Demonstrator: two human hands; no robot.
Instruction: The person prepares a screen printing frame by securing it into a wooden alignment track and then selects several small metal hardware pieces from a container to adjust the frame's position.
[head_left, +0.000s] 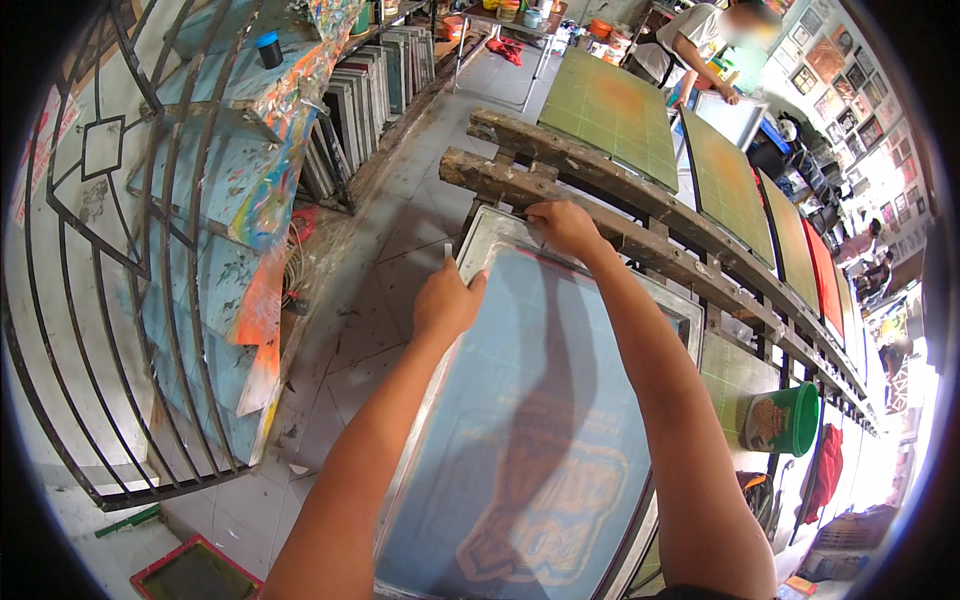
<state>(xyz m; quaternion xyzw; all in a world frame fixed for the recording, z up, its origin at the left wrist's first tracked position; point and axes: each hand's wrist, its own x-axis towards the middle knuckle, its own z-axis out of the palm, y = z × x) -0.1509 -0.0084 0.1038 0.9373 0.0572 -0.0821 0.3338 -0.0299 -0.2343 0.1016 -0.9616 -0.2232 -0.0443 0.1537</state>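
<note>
- Your left hand (447, 300) closes its grip on the near-left edge of the blue screen-printing frame (520, 440).
- Your right hand (562, 225) pinches the frame's top edge against the wooden rack (600, 205).
- Step in hand, judged: positioning the frame; any shift calls for both grips firm.

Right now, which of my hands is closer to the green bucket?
Right. The right hand grips the far edge of the screen frame, on the side toward the green bucket. The left hand holds the frame's left edge, farther from the bucket.
</note>
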